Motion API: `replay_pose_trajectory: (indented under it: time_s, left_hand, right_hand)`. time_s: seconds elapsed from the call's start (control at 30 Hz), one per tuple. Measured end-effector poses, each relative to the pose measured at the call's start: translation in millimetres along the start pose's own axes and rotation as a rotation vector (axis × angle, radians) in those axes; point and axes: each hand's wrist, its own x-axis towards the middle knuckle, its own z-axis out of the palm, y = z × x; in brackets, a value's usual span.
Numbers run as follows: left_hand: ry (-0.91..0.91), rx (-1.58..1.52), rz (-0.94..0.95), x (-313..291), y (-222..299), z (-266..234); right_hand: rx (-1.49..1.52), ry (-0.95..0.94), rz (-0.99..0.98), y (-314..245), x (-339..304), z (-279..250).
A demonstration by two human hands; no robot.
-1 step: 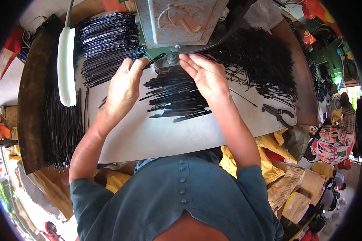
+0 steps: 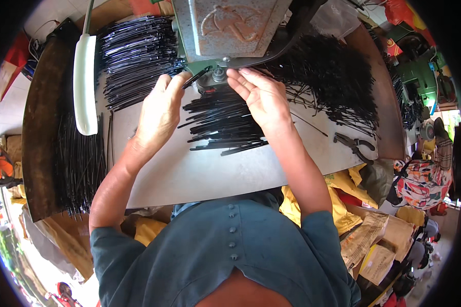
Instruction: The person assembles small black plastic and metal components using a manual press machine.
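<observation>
My left hand (image 2: 160, 110) is closed on a slim black umbrella rib (image 2: 196, 77). The rib's end slants up from the fingertips toward the round metal seat (image 2: 218, 75) under the green machine (image 2: 234, 28). On the other side of that seat, my right hand (image 2: 261, 97) has its palm turned partly up and its fingers bent together. Its fingertips meet the dark lower edge of the machine, and what they pinch is hidden. A loose pile of black ribs (image 2: 223, 123) lies on the metal tabletop (image 2: 205, 176) between my forearms.
Stacked black ribs (image 2: 138, 61) lie at the far left, with more along the left rim (image 2: 36, 128). A tangled heap (image 2: 328, 77) fills the right. Pliers (image 2: 354, 147) rest near the right edge. A white lamp (image 2: 85, 84) hangs at the left.
My left hand has shifted slightly right with the rib, whose tip sits a little closer to the round seat. My right hand has moved only a touch to the left.
</observation>
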Motion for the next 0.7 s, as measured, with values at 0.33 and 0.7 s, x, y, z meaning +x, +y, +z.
replay_pose_trajectory:
  time_s: [0.33, 0.7]
  left_hand:
    - [0.015, -0.132, -0.044, -2.6, 8.4, 6.6]
    - [0.001, -0.139, -0.075, 0.5, 9.5, 6.8]
  right_hand:
    - [-0.019, 0.0, -0.06, 9.0, -3.8, 4.6]
    - [-0.074, -0.006, -0.135, 13.7, -1.6, 6.2]
